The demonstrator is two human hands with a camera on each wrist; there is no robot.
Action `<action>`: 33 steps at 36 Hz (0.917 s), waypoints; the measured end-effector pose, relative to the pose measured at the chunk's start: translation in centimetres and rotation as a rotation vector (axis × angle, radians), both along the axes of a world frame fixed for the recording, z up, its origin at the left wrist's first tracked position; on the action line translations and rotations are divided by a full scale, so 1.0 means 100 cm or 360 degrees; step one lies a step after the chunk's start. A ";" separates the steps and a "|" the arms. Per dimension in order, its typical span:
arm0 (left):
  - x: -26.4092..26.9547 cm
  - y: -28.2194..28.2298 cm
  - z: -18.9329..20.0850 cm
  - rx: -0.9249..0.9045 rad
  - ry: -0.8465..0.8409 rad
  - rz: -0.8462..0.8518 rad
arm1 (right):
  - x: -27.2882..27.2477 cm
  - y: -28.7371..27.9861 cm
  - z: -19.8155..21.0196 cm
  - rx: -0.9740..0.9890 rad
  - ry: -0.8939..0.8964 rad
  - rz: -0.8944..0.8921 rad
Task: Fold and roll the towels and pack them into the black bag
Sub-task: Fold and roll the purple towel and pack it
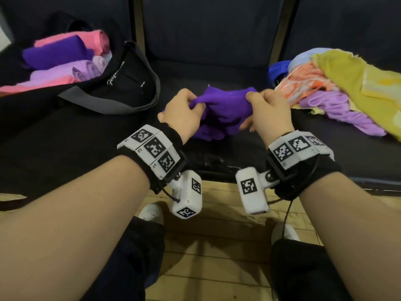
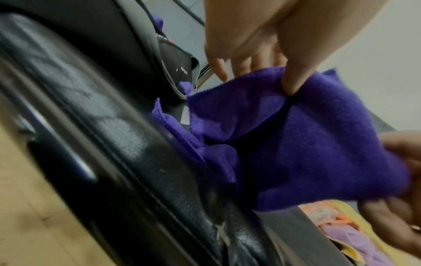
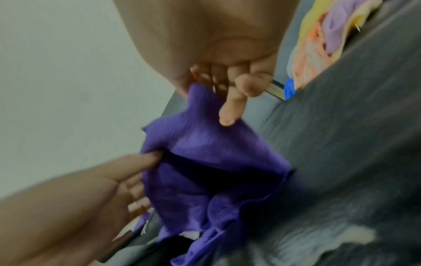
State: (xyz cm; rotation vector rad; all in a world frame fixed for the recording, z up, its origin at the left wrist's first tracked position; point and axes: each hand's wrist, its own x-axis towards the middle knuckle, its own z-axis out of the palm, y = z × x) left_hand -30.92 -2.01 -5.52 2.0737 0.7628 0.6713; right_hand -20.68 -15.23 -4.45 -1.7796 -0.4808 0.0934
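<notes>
The black bag (image 1: 121,83), already stocked with rolled towels, is seen lying at the left of the dark seat (image 1: 217,70); an unfolded heap (image 1: 338,88) is piled at the right. Between them a purple towel (image 1: 223,105) is held bunched above the seat, pinched by the left hand (image 1: 182,114) and the right hand (image 1: 269,111) (close together). If its edges are not found and squared, a lopsided fold may result.

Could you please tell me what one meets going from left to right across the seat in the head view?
black bag with rolled towels inside → left hand → dark purple towel pinched between both hands → right hand → loose pile of unfolded towels.
</notes>
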 end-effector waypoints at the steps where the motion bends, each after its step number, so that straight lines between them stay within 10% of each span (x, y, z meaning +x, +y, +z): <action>1: -0.001 -0.001 0.001 0.0000 -0.0121 -0.0030 | -0.001 -0.003 -0.001 -0.0114 -0.0011 0.0004; 5: -0.002 -0.006 0.005 -0.0054 -0.0401 -0.0266 | -0.007 -0.015 -0.007 -0.0626 -0.0114 0.0370; 13: 0.002 -0.023 0.014 0.0179 -0.0155 -0.0403 | -0.030 -0.020 0.003 -0.0132 -0.0218 0.0814; 21: 0.003 -0.027 0.018 0.0175 -0.0242 -0.0341 | -0.028 -0.022 0.001 -0.0601 -0.0742 0.0435; 33: 0.011 -0.022 0.020 -0.0189 -0.0448 0.0031 | -0.010 -0.035 -0.004 -0.0540 -0.0634 0.0112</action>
